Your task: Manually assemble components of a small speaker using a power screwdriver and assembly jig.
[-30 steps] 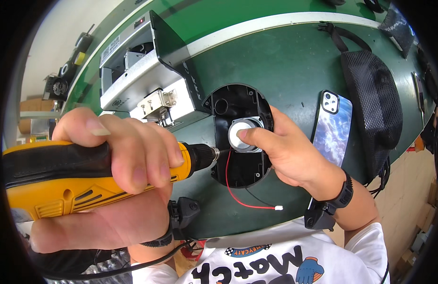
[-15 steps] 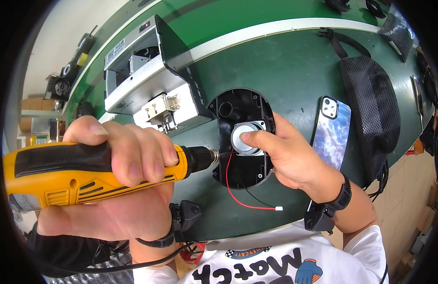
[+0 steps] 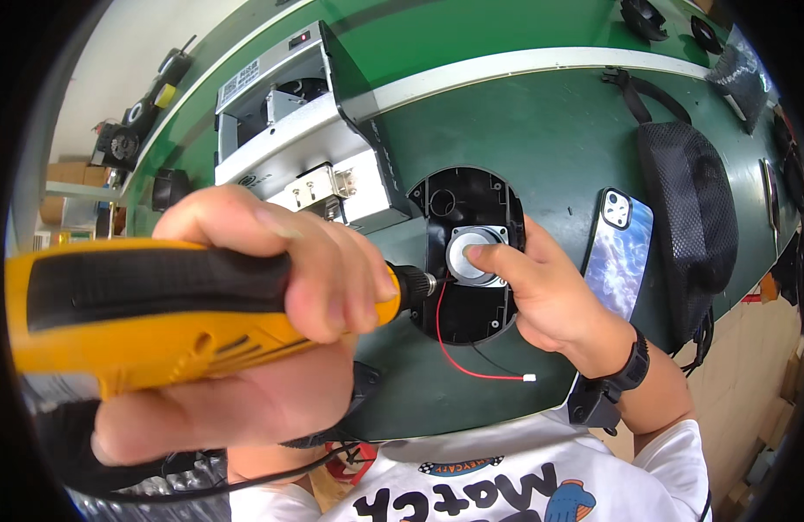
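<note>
My left hand (image 3: 328, 283) is wrapped round a yellow and black electric screwdriver (image 3: 158, 287), held sideways with its bit end pointing right. The bit reaches the left edge of a small square-framed speaker (image 3: 474, 252) with a round silver back; whether it sits on a screw is too small to tell. That speaker lies inside a black oval plastic housing (image 3: 463, 313). With its thumb on the speaker's back, my right hand (image 3: 545, 296) grips the housing's right side, fingers hidden beneath. Red and black wires (image 3: 471, 370) run from the speaker to a white connector (image 3: 530, 378).
A silver and black metal machine (image 3: 332, 130) stands behind the screwdriver. Right of my hand lies a blue-patterned phone (image 3: 619, 252), then a black mesh pouch (image 3: 689, 217). Black speaker parts (image 3: 643, 19) and a plastic bag (image 3: 745, 83) sit at the far right.
My left hand and the screwdriver have moved right and slightly up, blurred by motion. The whole view has shifted a little; my right hand keeps its hold on the housing and speaker.
</note>
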Motion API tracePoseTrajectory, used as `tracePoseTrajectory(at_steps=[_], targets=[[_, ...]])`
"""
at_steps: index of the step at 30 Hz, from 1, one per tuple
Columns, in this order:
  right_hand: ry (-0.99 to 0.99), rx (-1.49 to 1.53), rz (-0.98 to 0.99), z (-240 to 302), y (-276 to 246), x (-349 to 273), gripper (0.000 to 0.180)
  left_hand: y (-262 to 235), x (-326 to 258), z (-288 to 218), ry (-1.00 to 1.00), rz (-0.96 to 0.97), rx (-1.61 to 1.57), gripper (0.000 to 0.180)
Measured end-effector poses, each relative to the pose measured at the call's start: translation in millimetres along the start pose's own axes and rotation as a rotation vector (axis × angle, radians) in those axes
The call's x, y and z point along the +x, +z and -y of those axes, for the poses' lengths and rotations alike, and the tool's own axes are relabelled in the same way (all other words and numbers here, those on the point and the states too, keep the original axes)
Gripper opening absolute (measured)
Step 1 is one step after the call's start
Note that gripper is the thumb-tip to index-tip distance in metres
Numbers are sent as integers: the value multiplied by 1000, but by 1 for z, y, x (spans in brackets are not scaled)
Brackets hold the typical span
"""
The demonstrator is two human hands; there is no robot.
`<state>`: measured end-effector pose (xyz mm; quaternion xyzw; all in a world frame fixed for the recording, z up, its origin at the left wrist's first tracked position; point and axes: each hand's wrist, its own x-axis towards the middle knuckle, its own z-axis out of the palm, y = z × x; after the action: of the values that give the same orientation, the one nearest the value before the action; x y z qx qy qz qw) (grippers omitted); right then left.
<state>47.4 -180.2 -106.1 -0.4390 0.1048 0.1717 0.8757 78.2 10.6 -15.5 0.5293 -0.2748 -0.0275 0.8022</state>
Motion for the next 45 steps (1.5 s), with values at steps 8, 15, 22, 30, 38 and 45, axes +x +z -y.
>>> tracePoseTrajectory(at_steps=[8, 15, 22, 30, 38, 45], targets=[[10, 1, -28, -2, 9, -5, 39, 6, -8, 0, 85, -13, 53, 88], [2, -26, -11, -2, 12, -5, 38, 7, -6, 2, 88, -55, 63, 87], [-45, -27, 52, -4, 5, -1, 42, 2, 4, -15, 139, 53, 33, 79], [4, -70, 158, -5, 2, 2, 53, -27, 26, -80, 278, -142, 137, 74], [77, -55, 80, -1, 5, -1, 52, -53, 55, -42, 90, -286, 301, 98], [31, -103, 124, -6, -5, 3, 55, -27, 30, -65, 130, -91, 53, 94]])
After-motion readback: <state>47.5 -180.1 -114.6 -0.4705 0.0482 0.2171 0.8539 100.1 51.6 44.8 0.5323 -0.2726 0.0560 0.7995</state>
